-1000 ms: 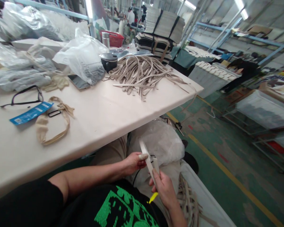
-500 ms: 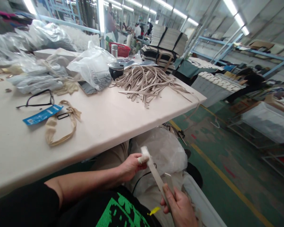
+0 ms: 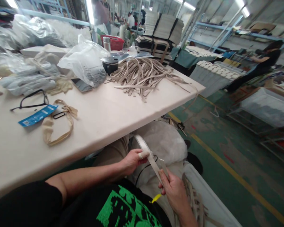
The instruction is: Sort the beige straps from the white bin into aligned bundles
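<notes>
A long pale beige strap [image 3: 153,163] runs slantwise between my two hands, above my lap. My left hand [image 3: 135,160] pinches it between thumb and fingers, and the strap's upper part bends away past them. A light wrap covers one of its fingertips. Lower down, my right hand [image 3: 171,186] is closed round the strap, with a short flat end standing up beside the thumb. More beige straps [image 3: 194,198] lie in a white bin [image 3: 217,205] by my right forearm. On the table is a heap of similar straps [image 3: 142,74].
The pale table [image 3: 104,116] bears glasses [image 3: 33,99], a blue packet [image 3: 37,115], a tan band with a buckle [image 3: 59,135], plastic bags [image 3: 85,61] and a dark cup [image 3: 110,64]. White plastic sheeting [image 3: 163,142] lies under its edge. A person [image 3: 264,63] is at the right.
My right hand has moved up along the strap, nearer my left. More strap now curves out above my left hand. The view has shifted, revealing more of the bin's straps.
</notes>
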### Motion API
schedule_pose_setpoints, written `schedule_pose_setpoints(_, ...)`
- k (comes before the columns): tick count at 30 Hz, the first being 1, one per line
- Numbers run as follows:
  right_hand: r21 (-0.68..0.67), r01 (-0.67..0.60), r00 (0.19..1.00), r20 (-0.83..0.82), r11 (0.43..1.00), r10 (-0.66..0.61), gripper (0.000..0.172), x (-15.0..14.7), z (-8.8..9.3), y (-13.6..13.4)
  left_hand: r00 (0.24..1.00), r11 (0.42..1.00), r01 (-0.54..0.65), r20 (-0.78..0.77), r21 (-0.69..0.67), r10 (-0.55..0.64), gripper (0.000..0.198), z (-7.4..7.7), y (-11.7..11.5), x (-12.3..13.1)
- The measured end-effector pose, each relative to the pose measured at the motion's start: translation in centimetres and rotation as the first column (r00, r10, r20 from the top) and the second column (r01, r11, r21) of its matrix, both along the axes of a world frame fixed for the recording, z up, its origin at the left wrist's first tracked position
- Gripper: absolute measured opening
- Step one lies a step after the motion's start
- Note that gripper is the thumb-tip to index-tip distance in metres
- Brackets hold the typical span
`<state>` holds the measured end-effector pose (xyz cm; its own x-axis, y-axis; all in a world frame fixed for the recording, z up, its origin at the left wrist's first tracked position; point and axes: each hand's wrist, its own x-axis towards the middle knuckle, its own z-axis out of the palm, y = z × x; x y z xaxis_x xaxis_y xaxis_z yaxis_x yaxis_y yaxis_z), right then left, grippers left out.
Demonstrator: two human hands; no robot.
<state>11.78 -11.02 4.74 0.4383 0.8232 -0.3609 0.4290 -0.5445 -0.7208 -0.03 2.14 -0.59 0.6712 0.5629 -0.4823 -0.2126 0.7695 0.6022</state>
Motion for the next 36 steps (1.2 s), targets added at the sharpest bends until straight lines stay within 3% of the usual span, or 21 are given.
schedule_pose_setpoints(3, 0.051, 0.015, 0.999, 0.031, 0.999, -0.017, 0.053, -0.1, -0.2, 0.5, 0.996, 0.996, 0.083, 0.01, -0.022, -0.083, 0.045, 0.2, -0.8, 0.4)
schedule_pose_setpoints(9, 0.006, 0.011, 1.0, -0.017, 1.0, -0.011, 0.05, 0.4, -0.1, -0.2, 1.0, 0.998, -0.002, 0.016, -0.061, 0.003, 0.05, 1.1, 0.3, 0.5)
schedule_pose_setpoints(19, -0.068, 0.0, 0.994, 0.112, 0.998, 0.008, 0.046, 1.1, 0.2, -1.2, 0.989, 0.951, 0.146, 0.014, -0.271, -0.148, 0.026, -0.4, -1.1, 0.1)
schedule_pose_setpoints(23, -0.136, -0.022, 0.969, 0.239, 0.99, 0.055, 0.046, 1.4, 0.7, -2.0, 0.99, 0.936, 0.136, 0.009, -0.324, -0.141, 0.021, -0.6, -1.2, -0.3)
schedule_pose_setpoints(27, -0.136, -0.081, 0.914, 0.384, 0.987, 0.128, 0.045, 0.7, 1.0, -0.5, 0.978, 0.938, 0.208, 0.032, -0.276, -0.207, 0.026, -0.8, -2.4, -0.1)
schedule_pose_setpoints(31, -0.101, -0.098, 0.943, 0.308, 0.99, 0.125, 0.042, 0.2, 0.2, 1.2, 0.977, 0.958, 0.215, 0.038, -0.191, -0.212, 0.031, -1.0, -2.6, 0.2)
schedule_pose_setpoints(36, -0.13, -0.045, 0.993, 0.098, 0.99, 0.058, 0.046, 1.1, 0.0, -0.3, 0.994, 0.975, 0.107, -0.013, -0.194, -0.112, 0.032, -0.8, -0.6, -0.5)
